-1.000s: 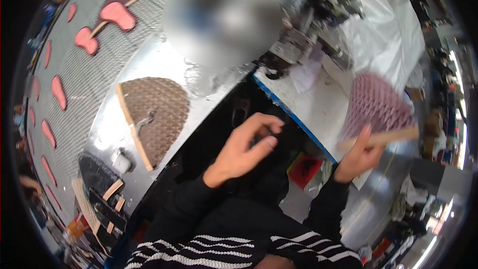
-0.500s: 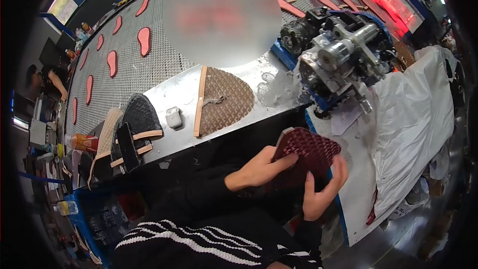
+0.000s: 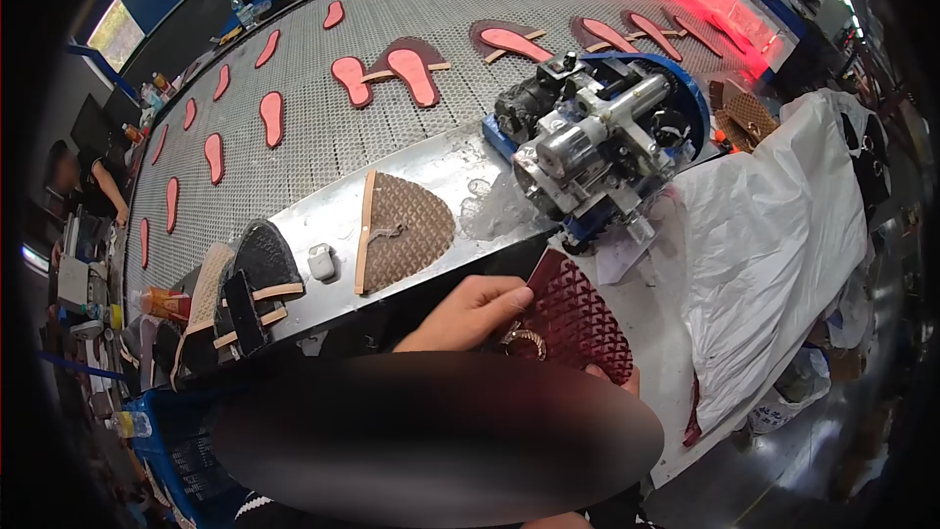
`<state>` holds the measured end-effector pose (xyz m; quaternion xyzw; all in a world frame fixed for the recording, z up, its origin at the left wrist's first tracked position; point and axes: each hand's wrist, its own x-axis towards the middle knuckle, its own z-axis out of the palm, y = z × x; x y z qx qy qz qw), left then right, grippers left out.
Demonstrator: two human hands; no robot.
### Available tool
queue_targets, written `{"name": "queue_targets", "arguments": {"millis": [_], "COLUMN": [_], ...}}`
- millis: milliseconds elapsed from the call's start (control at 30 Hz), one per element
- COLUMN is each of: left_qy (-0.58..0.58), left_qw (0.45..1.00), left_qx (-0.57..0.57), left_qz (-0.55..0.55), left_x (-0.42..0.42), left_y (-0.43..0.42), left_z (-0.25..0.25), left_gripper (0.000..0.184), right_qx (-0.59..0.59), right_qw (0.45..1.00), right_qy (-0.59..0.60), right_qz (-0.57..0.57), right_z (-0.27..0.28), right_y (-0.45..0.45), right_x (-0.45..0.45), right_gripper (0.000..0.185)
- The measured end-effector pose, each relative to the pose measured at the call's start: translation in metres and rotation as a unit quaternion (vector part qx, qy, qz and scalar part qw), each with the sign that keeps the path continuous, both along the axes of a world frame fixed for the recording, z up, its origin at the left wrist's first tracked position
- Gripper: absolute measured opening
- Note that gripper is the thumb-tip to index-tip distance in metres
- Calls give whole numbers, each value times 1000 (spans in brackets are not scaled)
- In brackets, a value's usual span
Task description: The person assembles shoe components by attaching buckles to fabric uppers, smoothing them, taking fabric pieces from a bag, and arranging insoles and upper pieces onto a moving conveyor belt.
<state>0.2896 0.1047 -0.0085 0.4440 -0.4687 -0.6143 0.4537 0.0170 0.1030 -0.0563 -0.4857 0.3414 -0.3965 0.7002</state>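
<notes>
A dark red woven shoe upper [image 3: 586, 325] with a gold ring-shaped ornament [image 3: 525, 341] is held up in front of me, near the metal table edge. My left hand [image 3: 472, 312] is closed on its upper left edge, thumb and fingers pinching the band there. Of my right hand [image 3: 633, 382] only fingertips show, at the upper's lower right edge; they grip it there, while a dark blurred patch hides the rest. On the metal ledge beyond lies a brown woven upper [image 3: 409, 233] with a tan strip along one side.
A metal machine [image 3: 597, 142] stands at the ledge's right end. Behind, a mesh conveyor [image 3: 323, 152] carries pink soles and several uppers. Black uppers [image 3: 262, 269] and a white earbud case [image 3: 321, 263] lie left. White sheeting [image 3: 774, 264] covers the right side. People sit beyond the conveyor.
The view has shifted, so the machine appears farther left. The red upper has been turned, bringing its gold ornament into sight. My right hand has dropped lower, mostly behind the blurred patch.
</notes>
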Motion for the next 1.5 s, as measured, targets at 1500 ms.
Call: {"name": "queue_targets", "arguments": {"millis": [1500], "left_qy": [-50], "left_qw": [994], "left_qx": [-37], "left_qz": [-87], "left_x": [41], "left_y": [-67], "left_z": [10], "left_gripper": [37], "right_qx": [17], "right_qw": [970], "right_qy": [-54], "right_qz": [-238], "right_z": [30], "right_y": [24], "right_x": [64], "right_gripper": [76]}}
